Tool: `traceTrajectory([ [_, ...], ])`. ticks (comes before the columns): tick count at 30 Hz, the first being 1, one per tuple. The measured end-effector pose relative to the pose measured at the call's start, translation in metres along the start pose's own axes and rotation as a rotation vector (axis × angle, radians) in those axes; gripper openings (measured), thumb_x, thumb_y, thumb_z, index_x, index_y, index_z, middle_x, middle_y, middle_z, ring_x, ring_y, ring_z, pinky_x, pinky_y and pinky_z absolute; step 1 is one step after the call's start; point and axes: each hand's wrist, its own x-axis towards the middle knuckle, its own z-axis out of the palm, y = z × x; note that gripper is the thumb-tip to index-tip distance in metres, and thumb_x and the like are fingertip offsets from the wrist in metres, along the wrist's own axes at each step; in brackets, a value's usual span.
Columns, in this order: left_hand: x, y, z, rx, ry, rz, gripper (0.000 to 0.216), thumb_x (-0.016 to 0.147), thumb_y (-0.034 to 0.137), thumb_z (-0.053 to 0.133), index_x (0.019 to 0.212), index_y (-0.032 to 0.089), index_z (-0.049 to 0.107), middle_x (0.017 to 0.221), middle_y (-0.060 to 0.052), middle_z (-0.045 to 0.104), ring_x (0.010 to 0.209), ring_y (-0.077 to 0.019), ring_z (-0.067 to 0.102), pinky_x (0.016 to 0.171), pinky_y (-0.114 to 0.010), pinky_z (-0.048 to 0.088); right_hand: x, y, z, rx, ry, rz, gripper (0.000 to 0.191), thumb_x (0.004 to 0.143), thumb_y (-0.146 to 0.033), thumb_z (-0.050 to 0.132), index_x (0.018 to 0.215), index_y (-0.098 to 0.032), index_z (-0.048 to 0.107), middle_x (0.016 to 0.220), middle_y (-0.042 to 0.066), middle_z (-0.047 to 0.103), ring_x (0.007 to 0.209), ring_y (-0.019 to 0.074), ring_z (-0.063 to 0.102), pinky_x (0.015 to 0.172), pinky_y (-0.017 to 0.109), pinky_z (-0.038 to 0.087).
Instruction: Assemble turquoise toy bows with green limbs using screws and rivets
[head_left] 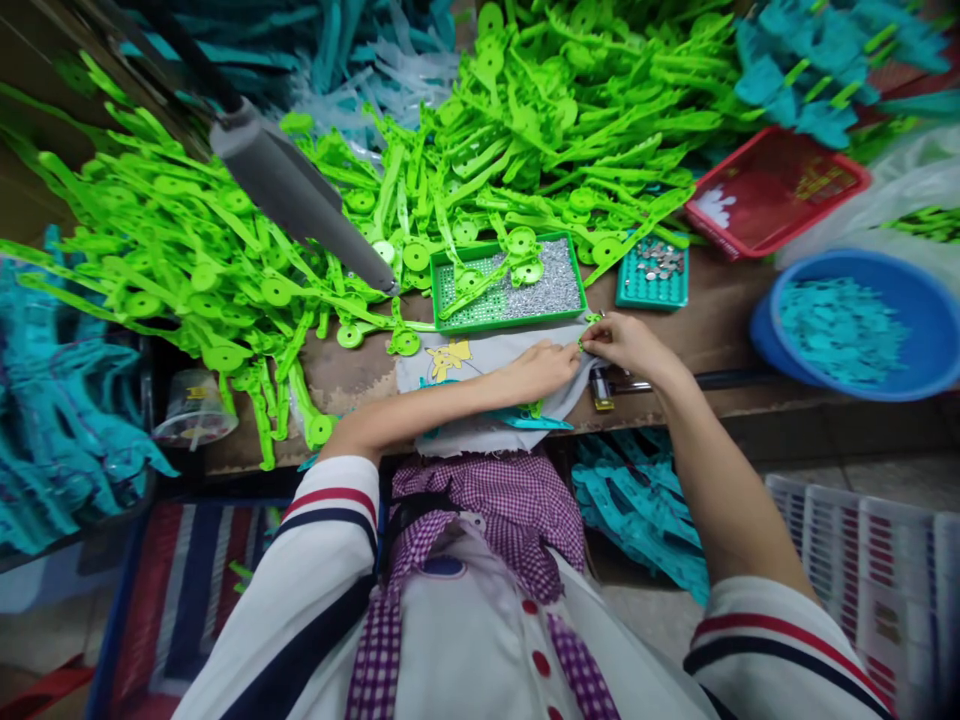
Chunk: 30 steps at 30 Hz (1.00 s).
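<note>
My left hand (541, 368) and my right hand (626, 343) meet over a grey cloth (480, 385) with a yellow print, at the near edge of the brown worktable (712, 320). Both hands are closed in a pinch on a small green plastic part (583, 343) held between their fingertips. Just beyond them stands a green tray (510, 285) filled with tiny silver pieces, with two green parts lying in it. A small teal tray (651, 276) of silver discs sits to its right.
A big heap of green plastic parts (420, 150) covers the table's back and left. A grey padded lever (292, 190) slants over it. A red basket (772, 185), a blue bowl (862, 325) of teal pieces, teal parts (67, 420) at left and a white crate (862, 560) surround me.
</note>
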Motion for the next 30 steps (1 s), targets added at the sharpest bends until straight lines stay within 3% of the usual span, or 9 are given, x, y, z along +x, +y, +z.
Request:
traceTrajectory([
  [4,-0.004,-0.011,-0.005,-0.073,-0.053,0.002,0.046,0.097,0.009,0.032,0.132,0.016,0.061,0.123,-0.018,0.062,0.098,-0.0261,0.065,0.088,-0.041,0.047,-0.003,-0.009,-0.002,-0.004,-0.031,0.008,0.016,0.077,-0.029,0.066,0.083,-0.017,0.076,0.084,0.006,0.074,0.077,0.0200,0.068,0.071,0.029,0.050],
  [7,-0.014,-0.020,-0.007,-0.174,-0.012,-0.084,0.047,0.097,0.013,0.038,0.141,0.018,0.055,0.127,-0.016,0.061,0.097,-0.0238,0.066,0.084,-0.037,0.049,-0.004,-0.011,0.000,-0.022,-0.011,0.022,0.014,0.077,-0.029,0.068,0.080,-0.017,0.075,0.083,0.006,0.074,0.075,0.0205,0.068,0.069,0.030,0.049],
  [10,-0.022,-0.029,-0.010,-0.207,-0.009,-0.216,0.036,0.097,0.016,0.042,0.127,0.014,0.063,0.122,-0.016,0.064,0.098,-0.0239,0.066,0.084,-0.038,0.050,-0.002,-0.008,0.002,-0.007,-0.009,0.025,0.016,0.077,-0.032,0.069,0.080,-0.018,0.075,0.083,0.006,0.074,0.074,0.0201,0.067,0.069,0.030,0.049],
  [13,-0.022,-0.033,-0.014,-0.330,0.003,-0.242,0.025,0.097,0.018,0.047,0.108,0.015,0.070,0.110,-0.012,0.070,0.099,-0.0228,0.066,0.089,-0.038,0.050,0.000,-0.003,0.004,0.006,-0.011,0.021,0.018,0.076,-0.036,0.072,0.079,-0.019,0.075,0.079,0.005,0.072,0.071,0.0195,0.066,0.068,0.030,0.049],
  [19,-0.020,-0.036,-0.012,-0.779,0.108,-0.370,0.026,0.094,0.022,0.059,0.116,0.014,0.070,0.103,-0.008,0.077,0.088,-0.0166,0.067,0.085,-0.032,0.051,-0.002,-0.003,0.005,0.014,0.018,0.038,0.018,0.076,-0.035,0.073,0.082,-0.018,0.076,0.083,0.006,0.072,0.072,0.0194,0.065,0.069,0.032,0.050],
  [25,-0.022,-0.042,-0.002,-1.048,0.064,-0.555,0.024,0.100,0.023,0.053,0.099,0.010,0.072,0.095,-0.014,0.079,0.074,-0.0132,0.065,0.074,-0.031,0.052,-0.004,-0.004,0.005,0.034,0.005,0.041,0.025,0.077,-0.043,0.074,0.081,-0.018,0.076,0.084,0.006,0.070,0.073,0.0203,0.065,0.072,0.034,0.051],
  [28,-0.021,-0.043,-0.001,-1.124,0.105,-0.601,0.021,0.096,0.018,0.057,0.107,0.010,0.073,0.098,-0.014,0.079,0.077,-0.0139,0.068,0.075,-0.033,0.054,-0.005,-0.003,0.006,0.026,0.023,0.032,0.029,0.077,-0.046,0.073,0.084,-0.018,0.076,0.086,0.007,0.070,0.073,0.0204,0.064,0.072,0.035,0.050],
  [30,-0.022,-0.043,-0.001,-1.068,0.165,-0.533,0.019,0.092,0.017,0.064,0.106,0.013,0.076,0.103,-0.012,0.079,0.087,-0.0157,0.070,0.081,-0.034,0.055,-0.005,-0.003,0.007,0.035,0.028,0.030,0.029,0.078,-0.045,0.072,0.084,-0.017,0.076,0.087,0.008,0.069,0.073,0.0204,0.064,0.071,0.035,0.050],
])
